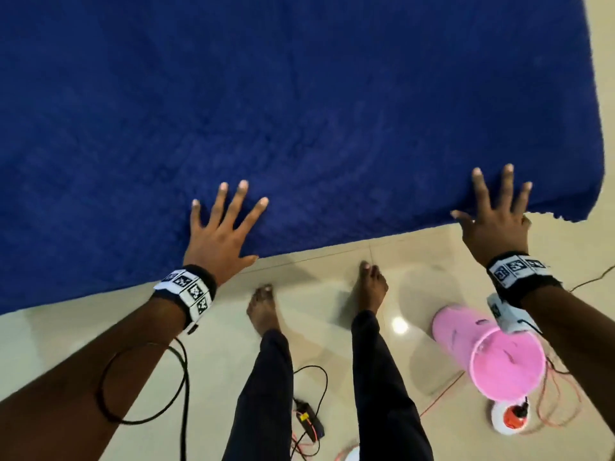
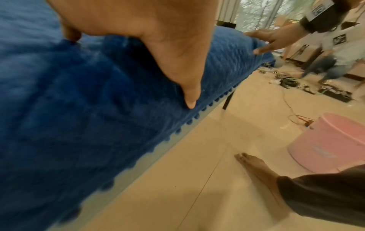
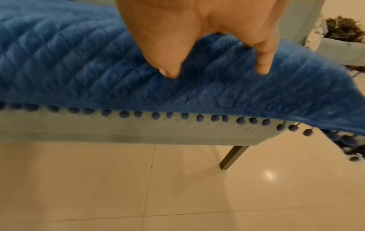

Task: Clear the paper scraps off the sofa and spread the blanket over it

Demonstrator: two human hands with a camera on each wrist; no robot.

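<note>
Pressing hands: I have both hands flat on the blanket, fingers straight and spread wide, gripping nothing.
Left hand: palm down near the blanket's front edge, thumb reaching to that edge.
Right hand: palm down close to the front right corner, well apart from the left hand.
Blanket: blue, quilted, lying spread over the sofa seat; a row of small pom-poms hangs along its front hem, and its right end droops past the seat corner.
Sofa: pale blue-grey front panel showing below the hem, with a dark leg at the corner.
Floor: glossy cream tiles; I see my bare feet just beside the sofa.
Pink bin: on the floor under my right forearm, with cables lying near it.
</note>
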